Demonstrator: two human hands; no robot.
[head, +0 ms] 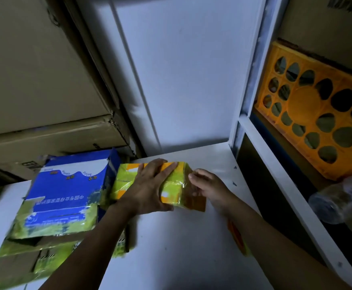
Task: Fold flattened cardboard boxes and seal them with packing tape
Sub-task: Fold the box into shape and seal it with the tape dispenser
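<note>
Box (174, 190) on tabletop (181, 248). Left hand (150, 185) lies flat on its top, fingers spread. Right hand (207, 186) curled at its right end; grip unclear.

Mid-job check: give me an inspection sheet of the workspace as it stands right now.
Surface: white table, dimly lit.
Job's things: yellow-green box on the table; clear tape glints on its right end.
Clutter: blue-and-green box open at left; flattened cardboard nearer the camera.
Grippers: left hand pressed flat on the yellow-green box; right hand at its right end, fingers curled, grip unclear.
Cables: nothing seen.
Surroundings: brown cartons stacked left; orange crate on shelving right.
</note>
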